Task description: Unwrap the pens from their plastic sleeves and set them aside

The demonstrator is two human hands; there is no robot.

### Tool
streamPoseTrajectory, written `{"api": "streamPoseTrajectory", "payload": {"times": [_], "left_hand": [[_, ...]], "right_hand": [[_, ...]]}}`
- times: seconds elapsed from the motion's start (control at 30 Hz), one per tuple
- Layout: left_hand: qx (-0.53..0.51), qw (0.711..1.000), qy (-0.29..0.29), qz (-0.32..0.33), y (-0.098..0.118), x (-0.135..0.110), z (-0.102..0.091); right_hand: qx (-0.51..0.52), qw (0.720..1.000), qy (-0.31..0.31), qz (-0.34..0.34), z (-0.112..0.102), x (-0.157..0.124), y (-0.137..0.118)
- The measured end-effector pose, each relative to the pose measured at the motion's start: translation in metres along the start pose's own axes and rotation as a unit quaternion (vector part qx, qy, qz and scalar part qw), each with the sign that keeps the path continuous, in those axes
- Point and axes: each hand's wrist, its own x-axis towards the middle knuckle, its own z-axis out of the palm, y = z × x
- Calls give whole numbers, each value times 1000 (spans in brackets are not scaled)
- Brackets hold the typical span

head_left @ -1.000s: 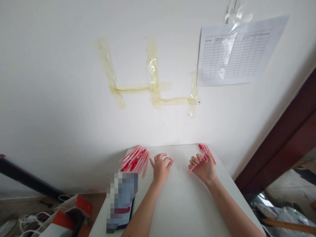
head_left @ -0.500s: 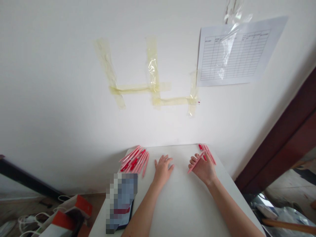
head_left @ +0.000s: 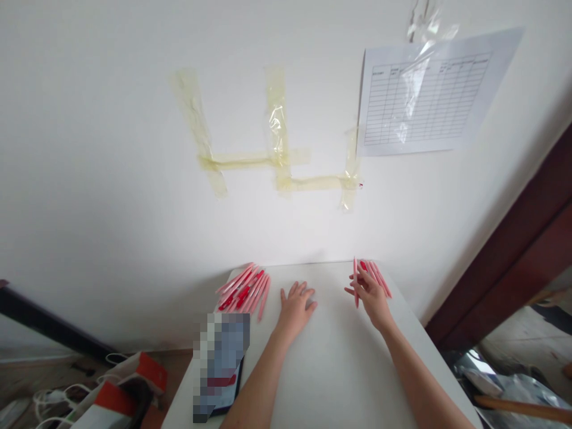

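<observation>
Between the fingers of my right hand (head_left: 372, 298) is a pink pen (head_left: 356, 283), held nearly upright above the right side of the white table (head_left: 330, 363). Just beyond that hand, several pink pens (head_left: 379, 277) lie side by side at the far right corner, one with a red part showing. My left hand (head_left: 295, 307) rests palm down on the tabletop, fingers spread and holding nothing. To its left is a larger pile of pink and red pens (head_left: 245, 292) at the far left corner.
A phone (head_left: 227, 363), partly blurred out, lies at the table's left edge. The table meets a white wall (head_left: 308, 229) with yellowed tape (head_left: 277, 131) and a printed sheet (head_left: 429, 101). Boxes with cables (head_left: 116, 393) sit on the floor at left; a dark red frame (head_left: 504, 256) stands at right.
My right hand has turned over from palm-up to fingers-down, swinging the pen from a slant to nearly upright. My left hand stays in place, its fingers slightly lower. Both pen groups look unchanged.
</observation>
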Motion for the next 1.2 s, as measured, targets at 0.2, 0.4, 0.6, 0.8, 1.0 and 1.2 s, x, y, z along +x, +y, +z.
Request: {"api": "streamPoseTrajectory", "payload": {"times": [0.2,0.4,0.6,0.8,1.0,1.2], "left_hand": [[4,1000,-6,2,1,0,-1],[11,999,-41,-9,1,1,-4],[21,999,-48,-9,0,1,-5],[23,998,-51,-10,2,1,-6],[22,998,-55,-9,1,1,-6],[19,999,-39,-4,-1,1,-2]], "right_hand": [[-377,904,80,-188,-18,7,4],[-636,755,90,-136,-27,9,5],[-694,706,61,-128,-25,10,13],[-704,691,41,-157,-21,12,19],[-728,671,69,-119,-14,3,9],[-732,668,101,-86,-11,-6,-1]]}}
